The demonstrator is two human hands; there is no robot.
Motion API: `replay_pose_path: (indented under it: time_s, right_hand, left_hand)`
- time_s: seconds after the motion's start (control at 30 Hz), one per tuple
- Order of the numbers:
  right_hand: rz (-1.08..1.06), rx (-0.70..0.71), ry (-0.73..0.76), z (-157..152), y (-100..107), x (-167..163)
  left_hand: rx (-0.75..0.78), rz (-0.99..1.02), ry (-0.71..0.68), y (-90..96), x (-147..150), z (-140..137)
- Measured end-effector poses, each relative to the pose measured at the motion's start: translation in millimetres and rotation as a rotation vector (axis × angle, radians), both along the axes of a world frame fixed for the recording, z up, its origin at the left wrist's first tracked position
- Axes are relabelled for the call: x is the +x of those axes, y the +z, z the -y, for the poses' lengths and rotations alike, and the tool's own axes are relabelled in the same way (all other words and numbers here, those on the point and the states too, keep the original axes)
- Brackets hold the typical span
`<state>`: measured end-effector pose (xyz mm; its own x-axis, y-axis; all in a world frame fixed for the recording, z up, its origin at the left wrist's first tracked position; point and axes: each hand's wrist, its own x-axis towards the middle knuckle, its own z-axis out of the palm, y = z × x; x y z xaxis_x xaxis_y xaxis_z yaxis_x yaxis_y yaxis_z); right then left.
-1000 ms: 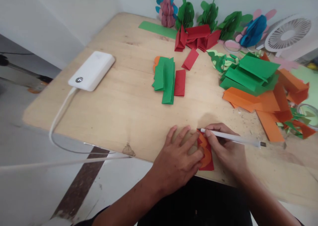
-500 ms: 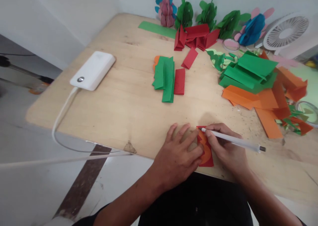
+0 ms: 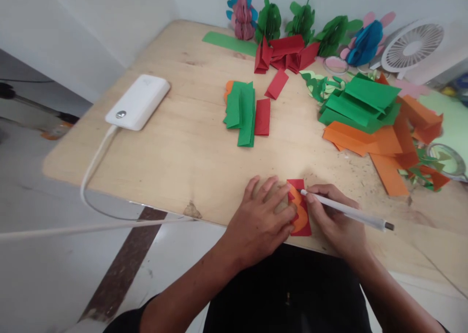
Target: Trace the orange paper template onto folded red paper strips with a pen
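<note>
At the table's front edge lies a folded red paper point(image 3: 297, 183) with an orange paper cutout point(image 3: 301, 216) on top; the cutout has a rounded, wavy edge. My left hand point(image 3: 261, 221) rests over their left side with fingers spread, its fingertips pressing them to the table and hiding part of both. My right hand point(image 3: 338, 221) is closed around a white pen point(image 3: 351, 210), gripped near its point. The pen tip touches or hovers just over the red paper beside the cutout's upper right edge; I cannot tell which.
Folded green papers point(image 3: 246, 113) lie mid-table beside a red piece point(image 3: 262, 117). Green folded papers point(image 3: 365, 104) and orange strips point(image 3: 387, 145) are piled at right. Paper figures point(image 3: 268, 21) and a small fan point(image 3: 415, 48) stand behind. A cabled white power bank point(image 3: 139, 101) lies left.
The pen tip has moved from the cutout's top corner down and right along its edge. My left hand stays on the papers. The whole view has shifted slightly.
</note>
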<state>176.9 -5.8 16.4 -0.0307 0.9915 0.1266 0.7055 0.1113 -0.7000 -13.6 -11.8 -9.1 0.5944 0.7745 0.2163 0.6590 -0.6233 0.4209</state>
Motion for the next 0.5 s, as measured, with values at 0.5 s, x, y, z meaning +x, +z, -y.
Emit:
replay_pose_path:
  time_s: [0.5]
  right_hand:
    - [0.003, 0.028, -0.038, 12, -3, 1]
  left_hand:
    - [-0.009, -0.010, -0.005, 3.3, 1, 0]
